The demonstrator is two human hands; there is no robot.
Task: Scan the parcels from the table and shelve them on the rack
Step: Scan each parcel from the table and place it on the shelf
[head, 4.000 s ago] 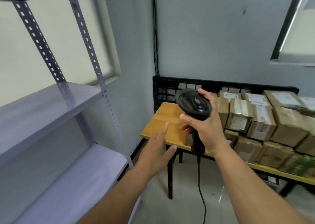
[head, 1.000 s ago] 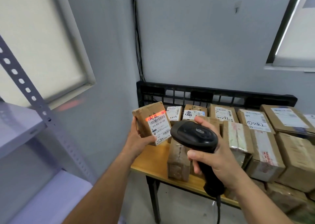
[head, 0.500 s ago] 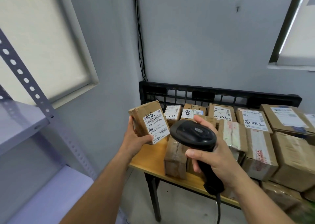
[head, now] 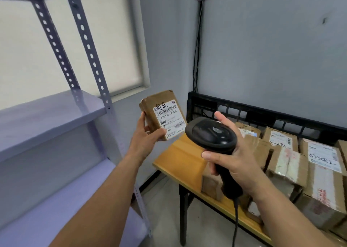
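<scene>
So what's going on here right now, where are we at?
A person is partway through one parcel. Their left hand holds a small brown parcel up in the air between the rack and the wooden table, with its label facing the camera. Their right hand grips the black corded scanner just beside it. The parcel is not yet on the rack. The other parcels sit piled on the table in front of a black crate.

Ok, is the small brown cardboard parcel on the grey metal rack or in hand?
In hand: the left hand grips the small brown cardboard parcel in mid-air, right of the grey metal rack, touching no shelf.
</scene>
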